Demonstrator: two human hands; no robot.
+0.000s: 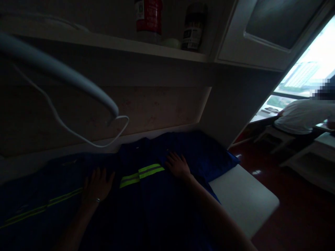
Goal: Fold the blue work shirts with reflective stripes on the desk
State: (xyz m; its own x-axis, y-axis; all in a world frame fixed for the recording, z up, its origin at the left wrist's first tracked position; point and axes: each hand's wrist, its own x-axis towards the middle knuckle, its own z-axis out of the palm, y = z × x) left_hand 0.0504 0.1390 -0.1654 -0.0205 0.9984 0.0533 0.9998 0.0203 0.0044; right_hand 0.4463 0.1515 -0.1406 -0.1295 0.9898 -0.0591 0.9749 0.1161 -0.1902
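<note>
A dark blue work garment (162,195) with yellow-green reflective stripes (142,173) lies spread over a white table (243,198). My left hand (96,184) rests flat on it left of the stripes, fingers stretched out, a ring on one finger. My right hand (178,164) lies flat on the cloth just right of the stripes, fingers spread. Neither hand holds anything.
A pale curved tube (60,69) with a white cord (78,134) hangs over the table at the left. A shelf (146,47) above carries a red can (148,19) and a dark jar (193,28). A seated person (303,115) in white is by the window at right.
</note>
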